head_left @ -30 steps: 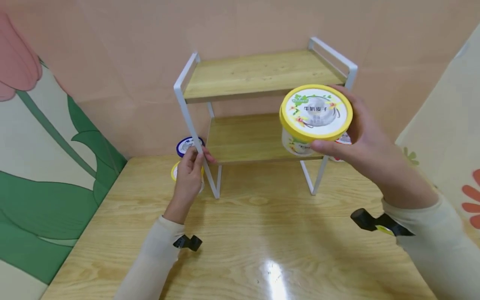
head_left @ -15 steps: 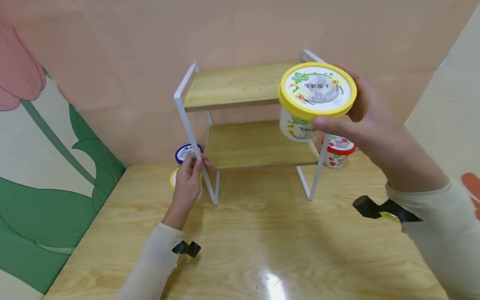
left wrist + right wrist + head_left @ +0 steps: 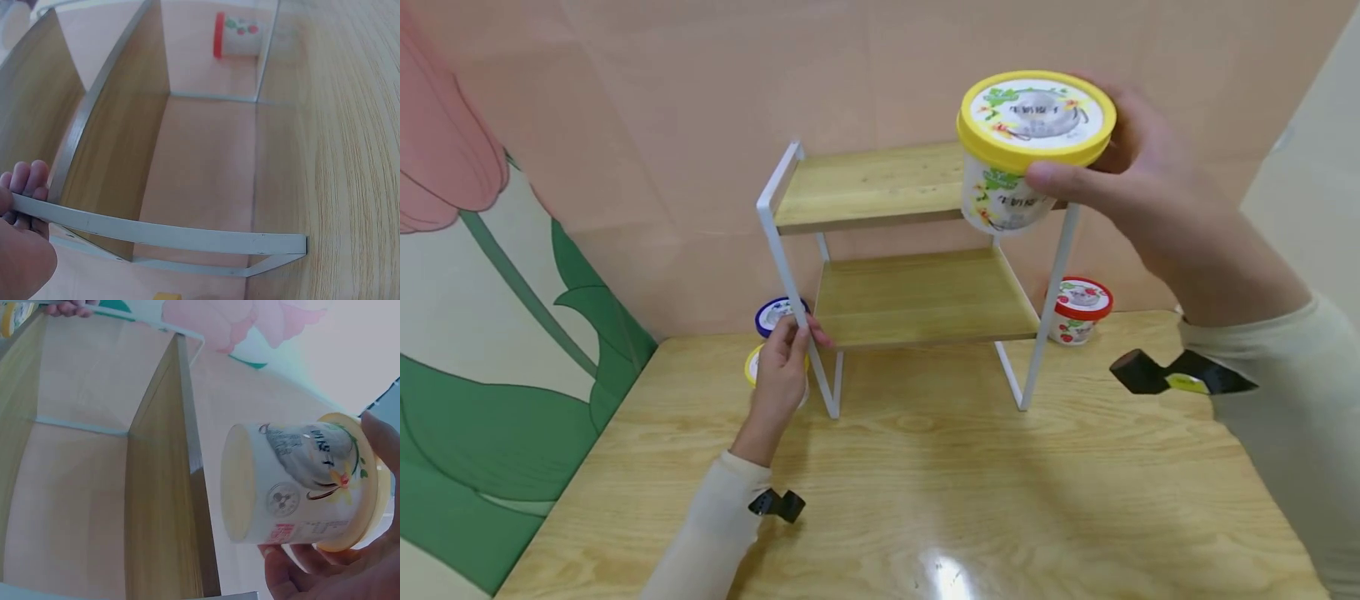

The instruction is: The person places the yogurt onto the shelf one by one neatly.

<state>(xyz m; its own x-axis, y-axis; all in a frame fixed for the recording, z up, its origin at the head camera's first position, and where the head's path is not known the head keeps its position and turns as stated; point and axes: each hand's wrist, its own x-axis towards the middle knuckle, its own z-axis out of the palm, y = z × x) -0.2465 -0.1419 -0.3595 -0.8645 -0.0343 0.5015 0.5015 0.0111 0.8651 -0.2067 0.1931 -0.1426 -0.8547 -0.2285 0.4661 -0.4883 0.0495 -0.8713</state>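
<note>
My right hand grips a white tub with a yellow lid, thumb at the front just below the lid. Upright, the tub overlaps the right part of the top board of a two-tier shelf rack in the head view. In the right wrist view the tub's base faces that board's edge, with a gap between. My left hand holds the rack's white metal frame at the left, level with the lower board. The left wrist view shows its fingers around the frame.
A red-lidded tub stands on the wooden table right of the rack. At the left are a blue-lidded tub and another yellow-lidded tub, partly hidden by my left hand. A peach backdrop hangs behind the rack.
My right hand has raised the yellow-lidded tub from in front of the lower board to the top board's height. The red-lidded tub has come into fuller view. The left hand keeps its hold.
</note>
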